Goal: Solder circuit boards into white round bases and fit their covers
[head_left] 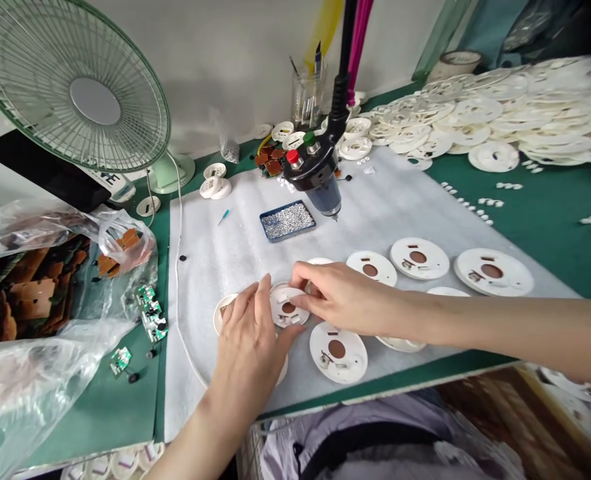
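Note:
A white round plastic disc [288,308] with a brown centre lies on the white foam sheet [235,247]. My left hand [250,340] rests flat over the sheet with fingers stretched out, its fingertips touching the disc's left rim. My right hand [338,293] reaches in from the right and pinches the disc's right edge. More of the same discs [338,350] [419,258] [492,271] lie in rows around it. A hanging electric screwdriver [320,177] with red and green buttons dangles above the sheet, held by neither hand.
A blue tray of small screws [288,221] sits behind the hands. A green fan [75,93] stands at the back left. Plastic bags of brown circuit boards [40,287] lie left, with loose green boards [151,313]. A heap of white discs [500,113] fills the back right.

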